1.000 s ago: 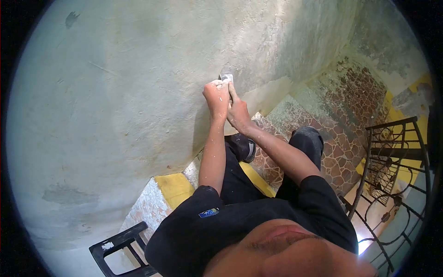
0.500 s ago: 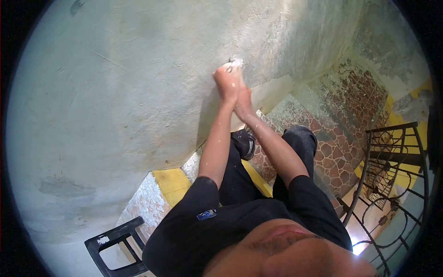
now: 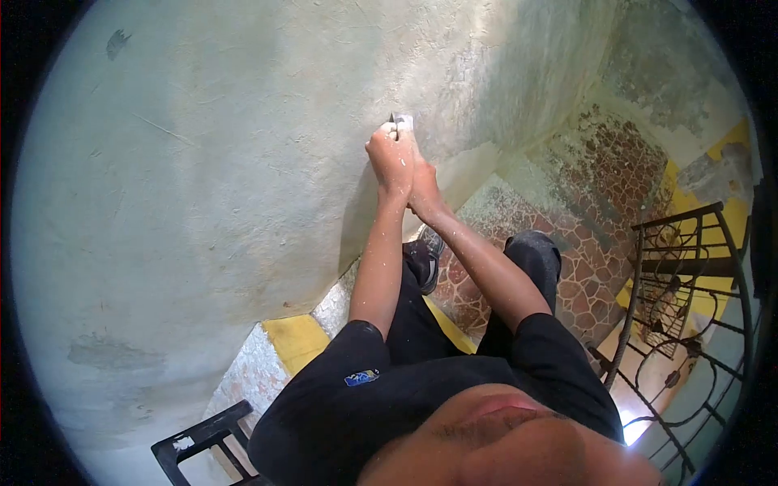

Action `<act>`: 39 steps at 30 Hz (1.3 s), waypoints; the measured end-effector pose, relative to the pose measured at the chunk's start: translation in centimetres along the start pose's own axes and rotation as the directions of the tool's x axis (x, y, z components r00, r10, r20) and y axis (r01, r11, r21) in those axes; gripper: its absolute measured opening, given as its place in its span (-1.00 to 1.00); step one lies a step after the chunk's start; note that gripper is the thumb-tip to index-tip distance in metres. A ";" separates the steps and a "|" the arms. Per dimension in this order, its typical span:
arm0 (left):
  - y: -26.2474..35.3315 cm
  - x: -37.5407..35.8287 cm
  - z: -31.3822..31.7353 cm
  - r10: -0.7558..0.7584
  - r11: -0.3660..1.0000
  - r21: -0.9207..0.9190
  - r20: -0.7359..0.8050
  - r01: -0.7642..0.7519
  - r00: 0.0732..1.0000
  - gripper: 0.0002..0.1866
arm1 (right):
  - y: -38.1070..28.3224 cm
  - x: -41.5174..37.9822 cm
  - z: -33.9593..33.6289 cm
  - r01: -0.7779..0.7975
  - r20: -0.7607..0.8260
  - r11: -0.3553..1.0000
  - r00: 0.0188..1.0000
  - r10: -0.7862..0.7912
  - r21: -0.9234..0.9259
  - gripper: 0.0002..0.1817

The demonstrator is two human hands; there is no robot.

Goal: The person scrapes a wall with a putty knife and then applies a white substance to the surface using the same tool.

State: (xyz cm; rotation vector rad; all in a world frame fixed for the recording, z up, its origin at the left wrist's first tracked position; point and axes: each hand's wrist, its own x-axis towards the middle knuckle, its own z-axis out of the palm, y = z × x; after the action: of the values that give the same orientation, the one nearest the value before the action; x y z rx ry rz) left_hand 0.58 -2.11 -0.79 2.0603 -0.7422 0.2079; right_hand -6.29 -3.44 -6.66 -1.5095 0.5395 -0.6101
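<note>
My left hand (image 3: 392, 159) is closed in a fist against the pale, rough wall (image 3: 243, 162). Just below and to the right, my right hand (image 3: 425, 188) is pressed up close to it, fingers closed. From the top of both hands pokes a small flat metal edge, apparently a scraper (image 3: 404, 121), touching or nearly touching the wall. Its handle is hidden by my fingers. How the right hand's fingers lie around it is partly covered by the left hand. White flecks dot both forearms.
Stairs with a yellow edge (image 3: 296, 340) and white debris run beneath me. Stone-patterned floor (image 3: 587, 251) lies lower right, beside a wrought-iron railing (image 3: 640, 300). A black plastic frame, perhaps a chair or stool (image 3: 203, 433), stands at lower left.
Both hands, held together with the scraper, have shifted slightly left and down in the view. The view itself has also moved a little.
</note>
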 end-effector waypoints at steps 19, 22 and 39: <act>-2.3 -0.9 -1.3 -0.008 0.999 0.041 -0.007 0.008 1.000 -0.73 | -1.4 -2.1 0.5 -0.128 0.096 0.992 0.987 0.126 0.015 -0.07; -2.9 -1.0 -0.6 0.002 1.000 -0.027 -0.060 -0.004 0.998 -0.71 | -0.4 -1.5 0.7 -0.096 0.077 0.995 0.992 0.096 -0.001 -0.08; -4.1 -0.9 -0.2 -0.028 0.999 -0.020 -0.069 0.027 0.997 -0.71 | -0.6 -1.9 0.9 -0.057 0.037 0.997 0.998 0.059 -0.047 -0.04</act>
State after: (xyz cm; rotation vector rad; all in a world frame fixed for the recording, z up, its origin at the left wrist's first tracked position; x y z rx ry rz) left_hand 2.27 0.11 -3.86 2.0340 -0.6711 0.2542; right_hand -7.06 -1.49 -6.15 -1.5403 0.5689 -0.5260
